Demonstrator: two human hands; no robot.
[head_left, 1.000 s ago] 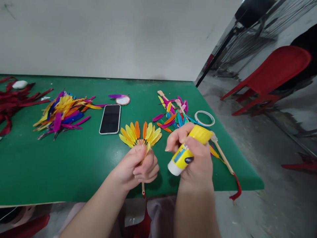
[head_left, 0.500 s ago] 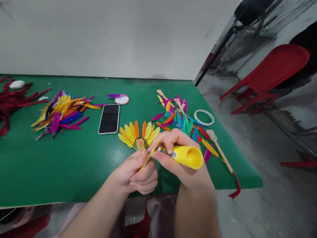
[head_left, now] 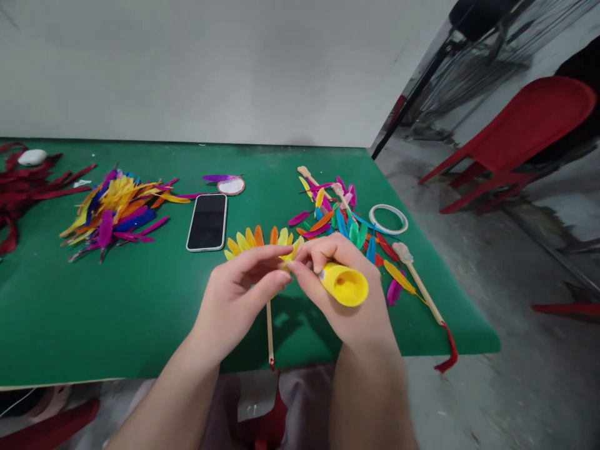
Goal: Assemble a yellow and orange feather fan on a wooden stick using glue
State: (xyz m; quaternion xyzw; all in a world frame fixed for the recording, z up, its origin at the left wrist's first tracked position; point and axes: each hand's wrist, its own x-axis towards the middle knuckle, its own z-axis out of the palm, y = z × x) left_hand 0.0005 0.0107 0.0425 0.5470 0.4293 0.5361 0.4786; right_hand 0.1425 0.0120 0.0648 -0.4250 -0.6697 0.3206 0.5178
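Note:
My right hand (head_left: 354, 294) is wrapped round a yellow glue bottle (head_left: 345, 285), its hollow base towards me and its nozzle hidden. The same hand's thumb and forefinger pinch a small yellow feather (head_left: 287, 265). My left hand (head_left: 241, 294) meets it there, thumb and fingertips closed about the feather's end. Just behind both hands lies a fan of yellow and orange feathers (head_left: 259, 236), partly covered by my fingers. Its wooden stick (head_left: 269, 331) points towards me and ends in a bit of red at the table edge.
On the green table (head_left: 154, 319) are a feather pile (head_left: 122, 212), a phone (head_left: 207, 222), a round white-faced disc (head_left: 231, 185) and red ribbons (head_left: 28, 187). To the right lie mixed feathers (head_left: 344, 222), a tape roll (head_left: 389, 219) and a tasselled stick (head_left: 424, 289). A red chair (head_left: 529, 134) stands beyond.
My left hand has opened from a fist round the yellow feather to a fingertip hold. My right hand and the bottle have shifted slightly left, and the fan's stick has come into view.

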